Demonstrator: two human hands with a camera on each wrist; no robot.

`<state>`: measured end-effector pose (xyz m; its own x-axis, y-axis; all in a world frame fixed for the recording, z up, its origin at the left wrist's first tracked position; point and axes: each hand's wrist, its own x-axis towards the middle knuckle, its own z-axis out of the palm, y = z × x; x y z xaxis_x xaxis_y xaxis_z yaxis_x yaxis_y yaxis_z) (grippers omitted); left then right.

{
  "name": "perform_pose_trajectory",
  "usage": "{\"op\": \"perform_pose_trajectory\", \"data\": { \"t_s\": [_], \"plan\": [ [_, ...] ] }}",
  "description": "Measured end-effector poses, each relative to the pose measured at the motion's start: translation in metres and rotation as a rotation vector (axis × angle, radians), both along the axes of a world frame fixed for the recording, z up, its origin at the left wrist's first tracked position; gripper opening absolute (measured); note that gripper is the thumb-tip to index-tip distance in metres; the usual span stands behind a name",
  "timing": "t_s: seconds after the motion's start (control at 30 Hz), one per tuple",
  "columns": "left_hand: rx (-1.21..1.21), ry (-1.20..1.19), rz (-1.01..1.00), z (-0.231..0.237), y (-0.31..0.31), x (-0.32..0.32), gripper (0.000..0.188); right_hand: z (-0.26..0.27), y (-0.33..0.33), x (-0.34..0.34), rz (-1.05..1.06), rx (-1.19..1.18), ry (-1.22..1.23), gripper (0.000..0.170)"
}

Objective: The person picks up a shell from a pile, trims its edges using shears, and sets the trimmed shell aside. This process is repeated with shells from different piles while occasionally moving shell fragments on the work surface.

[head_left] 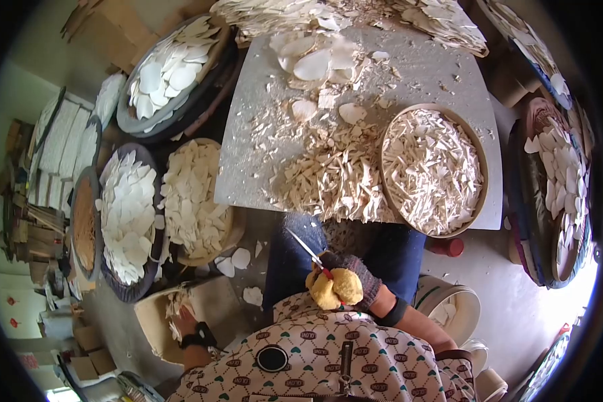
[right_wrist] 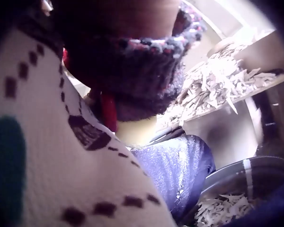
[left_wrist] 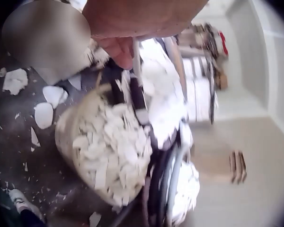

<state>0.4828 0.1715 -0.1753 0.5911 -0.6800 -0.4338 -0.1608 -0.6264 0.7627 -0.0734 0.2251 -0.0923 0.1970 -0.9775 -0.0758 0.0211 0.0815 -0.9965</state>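
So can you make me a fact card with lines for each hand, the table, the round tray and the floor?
Left hand: at the cardboard box, by pale pieces; grip unclear
Right hand: gloved, grips a red-handled tool
Table: heaped pale strips, some flat slices
Round tray: on the table's right side, full of strips
Floor: a few loose slices
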Motion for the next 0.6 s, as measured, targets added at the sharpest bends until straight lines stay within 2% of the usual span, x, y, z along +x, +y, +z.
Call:
{"op": "perform_pose_trajectory", "data": {
  "t_s": [0.07,0.13,0.2,0.23,0.27,0.33,0.4,0.47,0.5,0.6],
  "plan": [
    [-0.36,0.726,0.574,0.001,0.006,-0.01,0.036,-0.004,0.002,0.001,0.004,0.086,-0.186,0.016],
    [-0.441,0.748,0.203,0.01,-0.024,-0.046,0.034,-0.049,0.004,0.013,0.044,0.237,-0.281,0.022],
    [-0.509,0.753,-0.173,0.024,-0.086,-0.107,0.031,-0.064,0.009,0.014,0.051,0.205,-0.213,0.023],
    [-0.469,0.021,-0.666,0.046,-0.114,-0.158,0.033,-0.064,0.009,0.013,0.04,0.206,-0.195,0.023],
    [-0.441,0.513,-0.294,0.085,-0.14,-0.224,0.035,-0.06,0.01,0.011,0.0,0.242,-0.21,0.022],
    [-0.475,0.378,-0.606,0.124,-0.179,-0.313,0.03,-0.03,0.006,0.003,-0.041,0.23,-0.232,0.02],
    [-0.466,0.337,-0.886,0.143,-0.21,-0.391,0.026,0.023,-0.003,-0.012,-0.051,0.135,-0.243,0.019],
    [-0.496,0.267,-1.216,0.14,-0.238,-0.454,0.02,0.019,-0.003,-0.017,-0.064,-0.012,-0.032,0.02],
    [-0.49,0.197,-1.311,0.135,-0.252,-0.483,0.018,0.017,-0.003,-0.02,-0.07,-0.084,0.076,0.021],
    [-0.471,-0.093,-1.511,0.104,-0.293,-0.553,0.02,0.018,-0.001,-0.026,-0.093,-0.074,0.071,0.022]
  ]
}}
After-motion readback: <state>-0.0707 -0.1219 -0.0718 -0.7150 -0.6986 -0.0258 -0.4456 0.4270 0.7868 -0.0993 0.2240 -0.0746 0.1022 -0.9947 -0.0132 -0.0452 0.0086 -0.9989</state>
